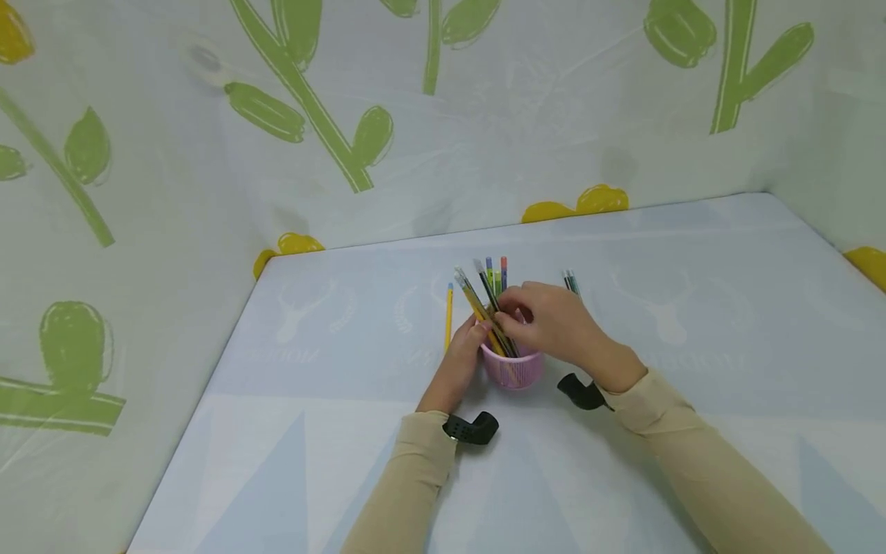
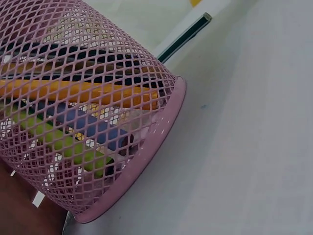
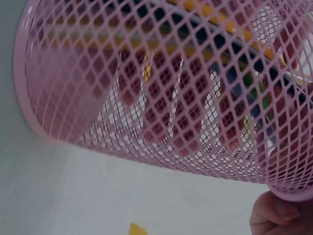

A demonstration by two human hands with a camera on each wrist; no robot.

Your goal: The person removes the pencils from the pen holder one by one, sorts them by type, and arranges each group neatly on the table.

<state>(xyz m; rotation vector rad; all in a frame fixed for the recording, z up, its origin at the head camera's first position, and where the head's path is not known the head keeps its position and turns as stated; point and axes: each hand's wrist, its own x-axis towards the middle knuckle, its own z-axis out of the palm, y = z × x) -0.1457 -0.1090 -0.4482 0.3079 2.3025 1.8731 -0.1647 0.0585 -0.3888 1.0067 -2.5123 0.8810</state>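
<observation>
A pink mesh pencil cup [image 1: 514,372] stands on the table with several pencils [image 1: 474,298] leaning in it, yellow, dark and coloured. My left hand [image 1: 460,358] grips the cup from its left side; its fingers [image 3: 188,115] show through the mesh in the right wrist view. Over the rim, my right hand [image 1: 554,319] has curled fingers and seems to pinch a dark pencil [image 1: 490,286] between thumb and fingertips. The pencils' lower ends, including an orange pencil [image 2: 117,95] and a green one [image 2: 73,149], show through the mesh in the left wrist view.
A yellow pencil [image 1: 449,312] lies on the table beyond my left hand. Dark pencils [image 1: 571,282] lie behind my right hand, partly hidden by it. A patterned cloth covers the table [image 1: 332,362], and a leaf-printed wall [image 1: 484,169] rises behind it.
</observation>
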